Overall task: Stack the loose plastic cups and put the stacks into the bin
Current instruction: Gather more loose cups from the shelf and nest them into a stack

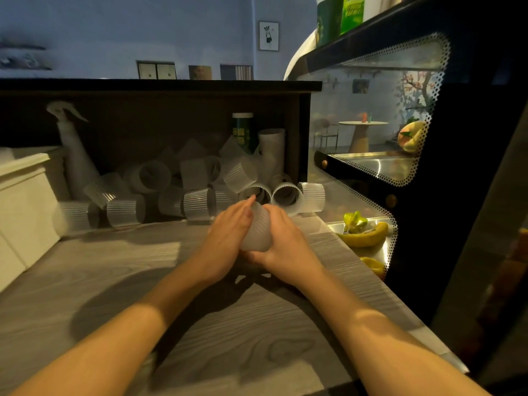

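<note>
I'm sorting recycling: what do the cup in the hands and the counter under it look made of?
Cup: seemingly thin frosted plastic, translucent with fine vertical ribs, gripped between left hand and right hand. Counter: grey wood-grain surface, matte; probably laminate, though real wood can't be ruled out.

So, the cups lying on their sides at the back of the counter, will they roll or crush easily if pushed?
Likely yes. The loose cups lie on round ribbed sides, so a push could roll them. They look thin and translucent, probably light and easily squeezed. Both the left hand and the right hand hold one cup.
</note>
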A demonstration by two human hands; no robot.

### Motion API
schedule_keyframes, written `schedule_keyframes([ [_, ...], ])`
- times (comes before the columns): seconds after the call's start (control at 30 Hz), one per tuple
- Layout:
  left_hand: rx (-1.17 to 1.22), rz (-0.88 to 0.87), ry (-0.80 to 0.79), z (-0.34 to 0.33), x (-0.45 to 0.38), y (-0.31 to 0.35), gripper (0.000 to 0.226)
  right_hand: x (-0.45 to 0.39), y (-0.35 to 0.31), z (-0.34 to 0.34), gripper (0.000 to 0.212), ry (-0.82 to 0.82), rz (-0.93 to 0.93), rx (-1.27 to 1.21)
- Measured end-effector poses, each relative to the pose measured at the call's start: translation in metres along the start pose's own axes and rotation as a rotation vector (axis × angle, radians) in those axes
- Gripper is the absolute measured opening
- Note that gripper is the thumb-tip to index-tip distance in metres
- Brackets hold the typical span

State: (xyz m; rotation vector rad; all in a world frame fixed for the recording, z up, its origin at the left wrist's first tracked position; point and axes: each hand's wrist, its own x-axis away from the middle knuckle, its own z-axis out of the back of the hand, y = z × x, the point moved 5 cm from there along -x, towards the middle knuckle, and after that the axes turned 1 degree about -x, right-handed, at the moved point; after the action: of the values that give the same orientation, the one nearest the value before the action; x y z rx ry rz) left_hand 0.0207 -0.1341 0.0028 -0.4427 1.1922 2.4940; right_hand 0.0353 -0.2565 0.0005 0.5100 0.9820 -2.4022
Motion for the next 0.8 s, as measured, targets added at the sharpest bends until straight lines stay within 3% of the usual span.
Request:
schedule_keyframes([
  [0.2, 0.037, 0.064, 0.245, 0.022, -0.024, -0.018, 0.071, -0.004, 0.023, 0.019, 0.08, 0.194, -0.205, -0.04],
  [0.33, -0.271, 0.092, 0.283, 0.035, -0.059, -0.025, 0.068, -0.003, 0.039, 0.024, 0.077, 0.269, -0.299, -0.029],
  [0.5, -0.755, 0.109, 0.196, 0.039, -0.123, -0.028, 0.082, -0.01, 0.047, 0.018, 0.077, 0.281, -0.335, -0.024],
  [0.6, -0.978, 0.142, 0.163, 0.035, -0.147, -0.038, 0.078, -0.014, 0.051, 0.015, 0.08, 0.276, -0.348, -0.002],
  [0.7, -0.926, 0.101, 0.279, 0.029, -0.156, -0.04, 0.072, -0.015, 0.053, 0.013, 0.081, 0.276, -0.361, 0.0],
  [0.8, -0.71, -0.005, 0.412, 0.028, -0.148, -0.031, 0.069, -0.015, 0.054, 0.014, 0.08, 0.278, -0.351, -0.001],
])
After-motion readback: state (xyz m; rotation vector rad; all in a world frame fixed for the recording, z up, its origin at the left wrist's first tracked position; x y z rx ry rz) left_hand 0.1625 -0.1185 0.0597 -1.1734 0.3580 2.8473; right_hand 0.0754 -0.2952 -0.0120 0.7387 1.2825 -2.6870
